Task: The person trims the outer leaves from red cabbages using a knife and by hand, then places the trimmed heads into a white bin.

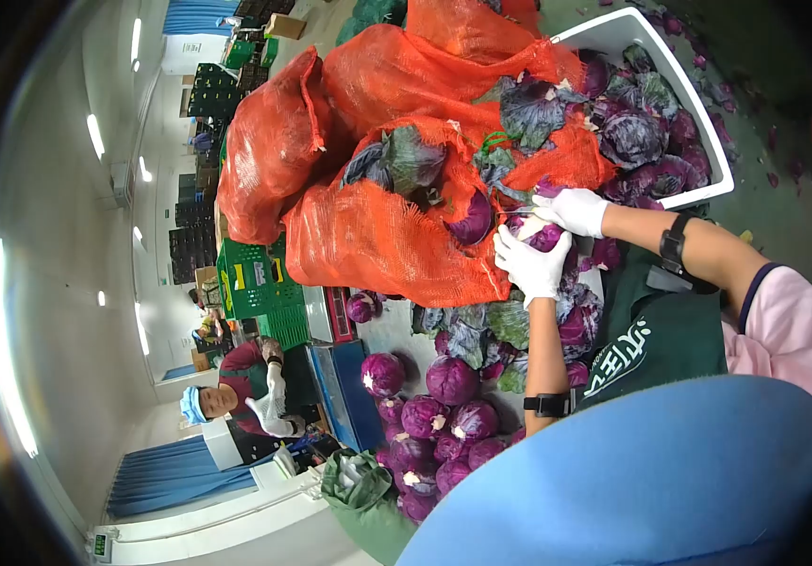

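My left hand point(530, 267), in a white glove, is curled around a red cabbage point(544, 238) with its pale stem end showing. Close against the same cabbage, my gloved right hand point(571, 209) is closed on what looks like a small knife point(517, 209); only a thin blade shows and the handle is hidden. A loose purple leaf point(472, 219) lies just beyond the hands, on an orange mesh sack point(387, 241). Trimmed outer leaves point(467, 340) are piled below my left hand.
Several red cabbages point(451, 380) are heaped beside my left arm. A white tub point(708, 141) of leaves stands on my right. More orange sacks point(269, 156) rise ahead. Green crates point(259, 278), a blue scale point(344, 396) and a co-worker point(236, 387) are to the left.
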The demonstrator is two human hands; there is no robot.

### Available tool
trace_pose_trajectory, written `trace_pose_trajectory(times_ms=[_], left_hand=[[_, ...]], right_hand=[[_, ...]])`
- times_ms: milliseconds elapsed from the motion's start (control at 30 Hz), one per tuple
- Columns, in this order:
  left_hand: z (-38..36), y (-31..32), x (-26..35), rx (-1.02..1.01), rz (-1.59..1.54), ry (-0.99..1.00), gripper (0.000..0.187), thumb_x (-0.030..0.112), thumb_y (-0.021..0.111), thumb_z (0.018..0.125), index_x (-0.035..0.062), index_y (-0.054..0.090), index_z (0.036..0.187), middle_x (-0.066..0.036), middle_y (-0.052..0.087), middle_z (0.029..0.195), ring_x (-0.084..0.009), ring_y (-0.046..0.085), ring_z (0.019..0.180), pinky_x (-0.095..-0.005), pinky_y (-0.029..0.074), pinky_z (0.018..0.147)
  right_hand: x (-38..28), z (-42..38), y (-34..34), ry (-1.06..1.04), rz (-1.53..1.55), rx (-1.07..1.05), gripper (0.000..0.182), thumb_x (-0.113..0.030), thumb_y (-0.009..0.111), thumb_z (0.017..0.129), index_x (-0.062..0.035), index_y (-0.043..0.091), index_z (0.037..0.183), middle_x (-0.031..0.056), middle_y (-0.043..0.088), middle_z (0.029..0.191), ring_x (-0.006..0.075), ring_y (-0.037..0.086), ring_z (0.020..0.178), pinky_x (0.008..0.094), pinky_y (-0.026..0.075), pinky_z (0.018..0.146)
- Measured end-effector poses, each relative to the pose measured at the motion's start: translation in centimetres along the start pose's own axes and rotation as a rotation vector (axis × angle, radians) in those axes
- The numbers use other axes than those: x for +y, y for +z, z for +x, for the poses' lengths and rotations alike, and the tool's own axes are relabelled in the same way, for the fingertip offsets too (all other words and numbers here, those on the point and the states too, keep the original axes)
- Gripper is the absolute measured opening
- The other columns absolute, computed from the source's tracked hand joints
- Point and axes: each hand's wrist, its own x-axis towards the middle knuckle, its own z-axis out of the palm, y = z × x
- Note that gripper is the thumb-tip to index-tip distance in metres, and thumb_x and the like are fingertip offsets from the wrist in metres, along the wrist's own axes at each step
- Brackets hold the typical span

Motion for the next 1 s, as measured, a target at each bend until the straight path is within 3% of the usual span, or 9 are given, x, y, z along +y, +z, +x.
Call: trace_pose_trajectory(times_ms=[133, 367, 433, 500, 567, 600, 767, 933, 1000], left_hand=[[0.7, -0.3, 0.6, 0.005, 0.008, -0.108, 0.122, 0.057, 0.089, 0.06, -0.0025, 0.033, 0.15, -0.028, 0.041, 0.145, -0.0492, 0.043, 0.13, -0.0587, 0.043, 0.107], [-4.2, 1.1, -0.9, 0.235, -0.066, 0.056, 0.118, 0.05, 0.091, 0.062, -0.0062, 0.031, 0.147, -0.032, 0.036, 0.147, -0.0478, 0.034, 0.138, -0.0584, 0.03, 0.116], [-4.3, 1.7, -3.0, 0.267, -0.192, 0.074, 0.118, 0.048, 0.092, 0.062, -0.0063, 0.03, 0.147, -0.031, 0.037, 0.145, -0.0485, 0.033, 0.138, -0.0585, 0.027, 0.116], [-4.5, 1.5, -3.3, 0.244, -0.24, 0.082, 0.118, 0.047, 0.092, 0.063, -0.006, 0.03, 0.147, -0.031, 0.036, 0.146, -0.048, 0.032, 0.139, -0.0584, 0.026, 0.116], [-5.2, 1.2, -3.2, 0.234, -0.256, 0.11, 0.118, 0.044, 0.093, 0.062, -0.006, 0.029, 0.148, -0.03, 0.035, 0.147, -0.0465, 0.032, 0.14, -0.0565, 0.026, 0.118], [-5.3, 1.0, -3.2, 0.229, -0.264, 0.129, 0.118, 0.042, 0.094, 0.062, -0.006, 0.029, 0.148, -0.029, 0.035, 0.147, -0.0458, 0.031, 0.14, -0.0556, 0.026, 0.118], [-8.7, 0.6, -8.2, 0.167, -0.54, 0.139, 0.121, 0.015, 0.097, 0.06, -0.0032, 0.023, 0.155, -0.021, 0.03, 0.156, -0.0321, 0.031, 0.145, -0.0446, 0.021, 0.124], [-9.7, 0.9, -9.9, 0.145, -0.762, 0.014, 0.119, 0.012, 0.095, 0.065, -0.0035, 0.019, 0.157, -0.02, 0.03, 0.157, -0.0316, 0.03, 0.147, -0.0428, 0.022, 0.124], [-8.6, 0.7, -8.6, 0.182, -0.543, 0.043, 0.118, 0.017, 0.096, 0.065, -0.0056, 0.022, 0.154, -0.022, 0.031, 0.156, -0.0323, 0.031, 0.147, -0.0423, 0.022, 0.124]], right_hand=[[0.5, 1.5, -1.1, -0.278, -0.19, -0.14, 0.038, -0.031, 0.042, 0.103, -0.0206, 0.07, 0.125, 0.016, 0.072, 0.113, 0.0318, 0.07, 0.098, 0.0419, 0.054, 0.088], [12.1, 5.9, -1.7, 0.134, -0.205, 0.201, 0.036, -0.039, 0.047, 0.1, -0.0153, 0.074, 0.103, 0.0157, 0.074, 0.091, 0.0369, 0.071, 0.087, 0.0446, 0.056, 0.076], [6.3, 2.6, -1.8, -0.255, -0.231, 0.213, 0.045, -0.051, 0.046, 0.1, -0.0109, 0.066, 0.099, 0.0176, 0.071, 0.09, 0.0377, 0.07, 0.081, 0.0465, 0.054, 0.069], [-4.1, -2.6, -3.8, -0.1, -0.149, 0.061, 0.044, -0.051, 0.048, 0.099, -0.01, 0.061, 0.094, 0.0176, 0.069, 0.087, 0.0373, 0.069, 0.084, 0.0474, 0.054, 0.071], [-2.7, -1.2, -0.6, -0.223, -0.286, 0.046, 0.05, -0.053, 0.049, 0.099, -0.0092, 0.055, 0.122, 0.0221, 0.073, 0.093, 0.043, 0.07, 0.087, 0.0534, 0.056, 0.076], [-1.1, -0.4, 1.0, -0.256, -0.302, 0.105, 0.042, -0.05, 0.051, 0.098, -0.0111, 0.067, 0.103, 0.018, 0.069, 0.087, 0.0368, 0.069, 0.083, 0.0483, 0.054, 0.071], [7.6, 2.3, -1.4, -0.359, -0.182, 0.311, 0.053, -0.045, 0.055, 0.098, -0.0077, 0.059, 0.135, 0.0194, 0.071, 0.086, 0.0374, 0.069, 0.073, 0.0474, 0.054, 0.067], [8.4, -0.4, -2.8, 0.245, -0.218, 0.349, 0.038, -0.036, 0.065, 0.09, -0.0074, 0.066, 0.116, 0.0178, 0.074, 0.099, 0.037, 0.071, 0.096, 0.0486, 0.055, 0.085], [-0.5, -2.5, -4.9, 0.204, 0.084, 0.062, 0.08, -0.041, 0.067, 0.096, -0.0095, 0.025, 0.157, 0.0151, 0.071, 0.089, 0.0319, 0.068, 0.077, 0.0389, 0.055, 0.07]])
